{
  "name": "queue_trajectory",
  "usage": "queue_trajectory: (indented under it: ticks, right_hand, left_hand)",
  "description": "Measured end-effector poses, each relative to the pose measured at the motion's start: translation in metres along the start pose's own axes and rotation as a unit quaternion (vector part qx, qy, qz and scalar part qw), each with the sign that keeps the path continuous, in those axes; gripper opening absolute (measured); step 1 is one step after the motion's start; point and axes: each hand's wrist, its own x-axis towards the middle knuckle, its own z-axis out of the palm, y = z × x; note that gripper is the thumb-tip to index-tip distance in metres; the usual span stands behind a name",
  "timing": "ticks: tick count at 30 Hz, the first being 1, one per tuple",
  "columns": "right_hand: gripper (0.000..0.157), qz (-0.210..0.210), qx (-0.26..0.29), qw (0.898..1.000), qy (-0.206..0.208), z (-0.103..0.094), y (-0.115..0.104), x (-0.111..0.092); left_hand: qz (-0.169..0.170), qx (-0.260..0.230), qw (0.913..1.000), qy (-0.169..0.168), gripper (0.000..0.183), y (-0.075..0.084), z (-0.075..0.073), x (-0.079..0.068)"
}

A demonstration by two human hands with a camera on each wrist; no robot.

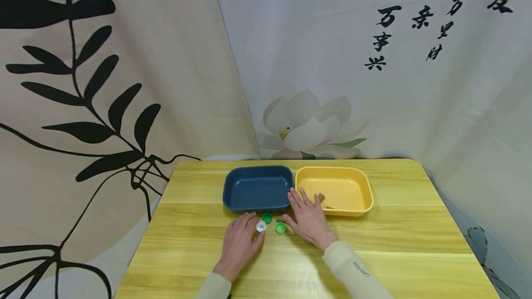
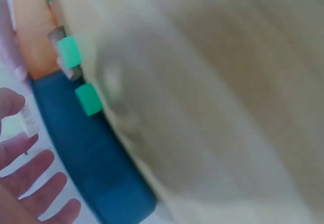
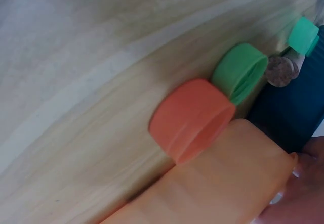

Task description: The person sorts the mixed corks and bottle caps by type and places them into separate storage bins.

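Note:
My left hand [image 1: 241,242] is low over the table in front of the blue tray [image 1: 226,197]. Its thumb and index finger pinch a small white bottle cap [image 1: 261,226], also seen between those fingertips in the left wrist view. Just beyond lie two green bottle caps, one [image 1: 267,218] by the tray and one [image 1: 280,228] nearer my right hand [image 1: 308,223]. That hand has its fingers straight, spread over the meeting edges of the blue and yellow trays. An orange-red cap [image 3: 187,118] beside the yellow tray shows in the right wrist view; my right hand seems to hide it in the head view.
The yellow tray [image 1: 365,197] stands right of the blue one and holds small brown pieces [image 1: 321,197]. A brown cylindrical piece [image 3: 279,71] lies among the green caps. Behind the wooden table [image 1: 399,243] hangs a printed cloth [image 1: 316,50].

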Motion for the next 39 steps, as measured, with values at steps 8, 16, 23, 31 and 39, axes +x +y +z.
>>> queue_trajectory:
  ticks: [8, 16, 23, 31, 39]
  right_hand:
    - [0.075, -0.007, 0.003, 1.000, 0.004, 0.001, 0.002, -0.002]
    - [0.075, -0.005, 0.011, 1.000, -0.006, 0.000, 0.000, 0.000]
    - [0.074, 0.001, 0.018, 1.000, -0.012, 0.000, 0.000, 0.000]
    - [0.075, 0.002, 0.021, 1.000, -0.014, 0.001, 0.001, 0.000]
    - [0.074, -0.008, 0.030, 0.999, 0.005, 0.003, 0.003, -0.002]
  left_hand:
    - [0.013, 0.011, 0.9996, 0.024, 0.037, -0.007, -0.015, 0.023]
    - [-0.006, 0.017, 0.9998, -0.001, 0.039, -0.022, -0.018, 0.059]
    - [-0.022, 0.022, 0.9991, -0.030, 0.039, -0.031, -0.008, 0.082]
    - [-0.054, 0.033, 0.9942, -0.087, 0.036, -0.035, 0.007, 0.098]
    - [-0.076, 0.051, 0.9840, -0.153, 0.035, -0.038, 0.019, 0.111]
